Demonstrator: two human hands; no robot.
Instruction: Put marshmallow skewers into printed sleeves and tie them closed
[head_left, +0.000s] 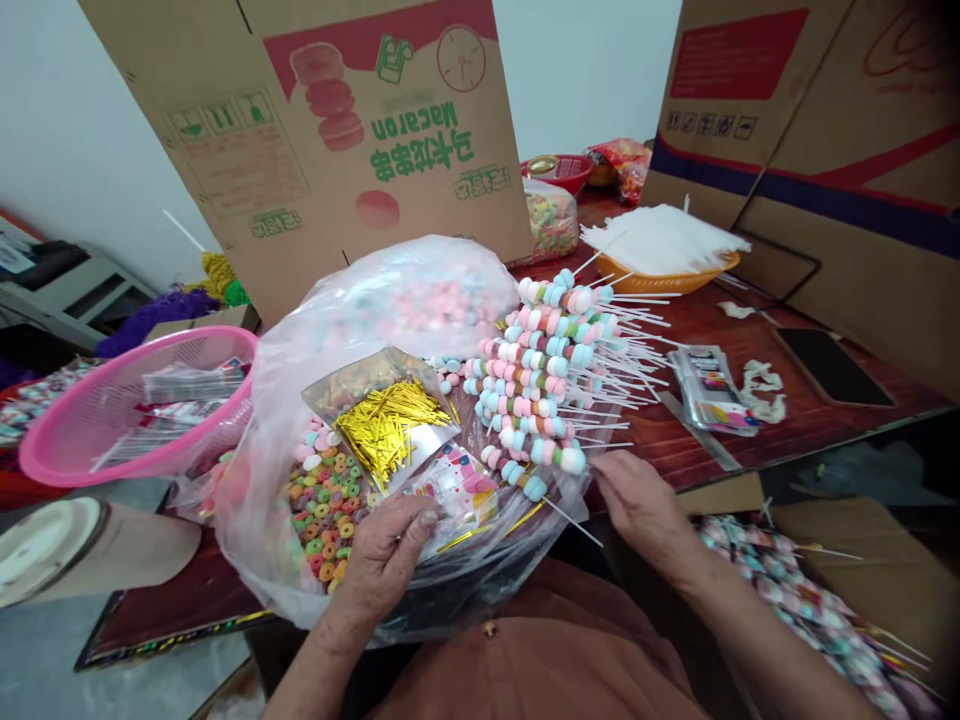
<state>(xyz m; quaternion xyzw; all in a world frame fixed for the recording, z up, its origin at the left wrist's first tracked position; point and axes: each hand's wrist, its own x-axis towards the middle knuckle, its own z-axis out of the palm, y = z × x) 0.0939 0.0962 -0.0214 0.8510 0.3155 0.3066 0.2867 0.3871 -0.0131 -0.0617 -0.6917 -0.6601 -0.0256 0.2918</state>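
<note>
Left hand (386, 560) resting on big plastic bag (262, 400) at front edge of bench (847, 420), fingers curling, thumb pinching stack of printed wrappers (461, 490). Right hand (637, 495) lying just beside stick ends of marshmallow skewers (544, 385), fingertips hidden, grip impossible to tell. Skewers lying piled atop bag, sticks pointing right. Gold twist ties (386, 425) sitting in packet beside ring candies (326, 500). Pink basket (82, 430) standing at left.

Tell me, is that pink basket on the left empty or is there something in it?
Not empty: the pink basket holds several flat clear packets, lying loosely across its inside, well short of filling it.
</note>
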